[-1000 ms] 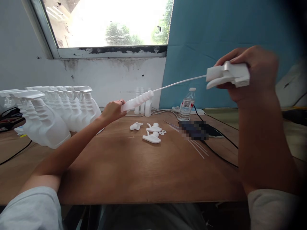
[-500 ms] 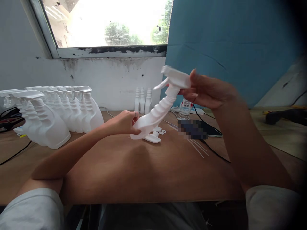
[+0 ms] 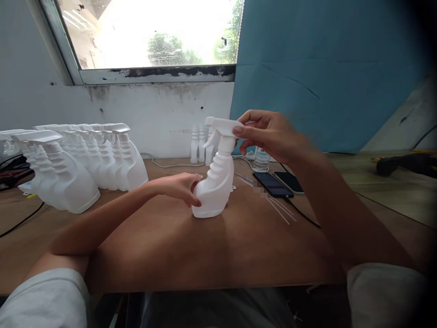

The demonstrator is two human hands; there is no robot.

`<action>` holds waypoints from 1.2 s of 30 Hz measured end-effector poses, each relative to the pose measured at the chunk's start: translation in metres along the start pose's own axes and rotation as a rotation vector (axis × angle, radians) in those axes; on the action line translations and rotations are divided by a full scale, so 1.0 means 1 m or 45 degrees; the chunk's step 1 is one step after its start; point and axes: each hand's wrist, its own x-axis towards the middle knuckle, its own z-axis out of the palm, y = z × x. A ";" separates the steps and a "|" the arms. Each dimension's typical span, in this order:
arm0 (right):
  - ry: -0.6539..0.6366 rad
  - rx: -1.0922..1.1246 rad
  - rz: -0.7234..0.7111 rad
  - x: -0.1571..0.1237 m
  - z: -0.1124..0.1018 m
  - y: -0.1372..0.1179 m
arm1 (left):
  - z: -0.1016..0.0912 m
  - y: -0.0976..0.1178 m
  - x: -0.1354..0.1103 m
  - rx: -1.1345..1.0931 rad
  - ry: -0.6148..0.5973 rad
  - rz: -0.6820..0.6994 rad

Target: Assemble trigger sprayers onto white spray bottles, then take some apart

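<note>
A white spray bottle (image 3: 216, 182) with its trigger head (image 3: 223, 126) fitted is upright in front of me, at or just over the brown table (image 3: 164, 255). My left hand (image 3: 182, 187) grips its lower body from the left, thumb toward me. At the top, my right hand (image 3: 264, 132) pinches the rear of the trigger head between thumb and fingers. The spray nozzle points left. Small white parts (image 3: 233, 187) behind the bottle are mostly hidden by it.
Rows of white spray bottles (image 3: 75, 177) stand at the left. Several bottles without trigger heads (image 3: 194, 145) are by the wall. Right of centre lie two phones (image 3: 273, 184), a black cable (image 3: 302, 214) and thin white tubes (image 3: 280, 210). A clear bottle (image 3: 261, 161) stands behind them.
The spray bottle has gone from tilted in the air to upright and lower. My right hand has moved left and down with the trigger head; my left hand still grips the body.
</note>
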 end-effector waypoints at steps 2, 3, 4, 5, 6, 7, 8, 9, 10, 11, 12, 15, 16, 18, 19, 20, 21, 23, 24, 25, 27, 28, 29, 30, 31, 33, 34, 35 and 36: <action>-0.036 -0.039 -0.036 -0.001 0.004 0.001 | -0.001 0.001 -0.001 0.022 -0.059 -0.018; -0.049 -0.045 -0.054 -0.001 0.007 0.001 | -0.003 0.001 -0.001 0.036 -0.081 -0.035; -0.055 -0.047 -0.074 -0.002 0.009 0.001 | -0.005 0.002 -0.002 0.050 -0.103 -0.051; -0.054 -0.052 -0.096 -0.002 0.012 0.001 | -0.008 0.002 -0.004 0.061 -0.109 -0.058; -0.051 -0.065 -0.119 -0.003 0.014 0.001 | -0.013 0.003 -0.006 0.066 -0.096 -0.045; -0.048 -0.083 -0.139 -0.003 0.015 0.001 | -0.018 0.004 -0.009 0.063 -0.053 -0.005; -0.044 -0.100 -0.157 -0.003 0.017 0.001 | -0.025 0.007 -0.013 0.053 0.026 0.069; -0.042 -0.113 -0.170 -0.003 0.018 0.002 | -0.031 0.011 -0.016 0.040 0.147 0.173; -0.038 -0.120 -0.178 -0.003 0.019 0.002 | -0.037 0.016 -0.020 0.029 0.300 0.296; -0.029 -0.121 -0.184 -0.002 0.020 0.004 | -0.043 0.022 -0.024 0.025 0.465 0.420; -0.016 -0.119 -0.190 -0.001 0.021 0.006 | -0.047 0.029 -0.026 0.033 0.621 0.530; 0.024 -0.098 -0.206 0.002 0.025 0.014 | -0.050 0.050 -0.025 0.149 0.970 0.711; 0.035 -0.081 -0.205 0.004 0.026 0.018 | -0.049 0.056 -0.023 0.209 1.038 0.729; 0.057 -0.014 -0.192 0.005 0.028 0.027 | -0.046 0.063 -0.015 0.307 1.118 0.747; 0.060 0.048 -0.185 0.006 0.030 0.032 | -0.045 0.064 -0.011 0.332 1.140 0.752; 0.045 0.135 -0.174 0.006 0.033 0.037 | -0.045 0.064 -0.008 0.343 1.153 0.753; 0.006 0.248 -0.158 0.006 0.036 0.042 | -0.045 0.064 -0.006 0.344 1.160 0.747; -0.108 0.501 -0.102 0.005 0.043 0.051 | -0.047 0.062 -0.005 0.335 1.175 0.729; -0.158 0.613 -0.066 0.004 0.047 0.055 | -0.049 0.060 -0.005 0.330 1.181 0.723; -0.187 0.698 -0.033 0.003 0.051 0.058 | -0.050 0.059 -0.006 0.324 1.178 0.721; -0.186 0.779 0.003 0.002 0.058 0.064 | -0.052 0.056 -0.008 0.308 1.160 0.724; -0.174 0.788 0.011 0.002 0.061 0.067 | -0.053 0.055 -0.008 0.300 1.147 0.726; -0.163 0.791 0.018 0.002 0.063 0.069 | -0.053 0.054 -0.008 0.293 1.131 0.725; -0.147 0.789 0.023 0.001 0.065 0.070 | -0.053 0.054 -0.008 0.284 1.116 0.723; -0.122 0.784 0.027 0.002 0.066 0.071 | -0.053 0.053 -0.008 0.274 1.104 0.723; -0.062 0.772 0.026 0.002 0.067 0.071 | -0.054 0.053 -0.008 0.252 1.076 0.722; -0.043 0.772 0.021 0.002 0.068 0.071 | -0.054 0.053 -0.008 0.243 1.063 0.720; -0.042 0.780 0.021 0.002 0.068 0.070 | -0.054 0.053 -0.008 0.238 1.052 0.718; -0.058 0.792 0.029 0.002 0.068 0.069 | -0.054 0.053 -0.008 0.236 1.047 0.715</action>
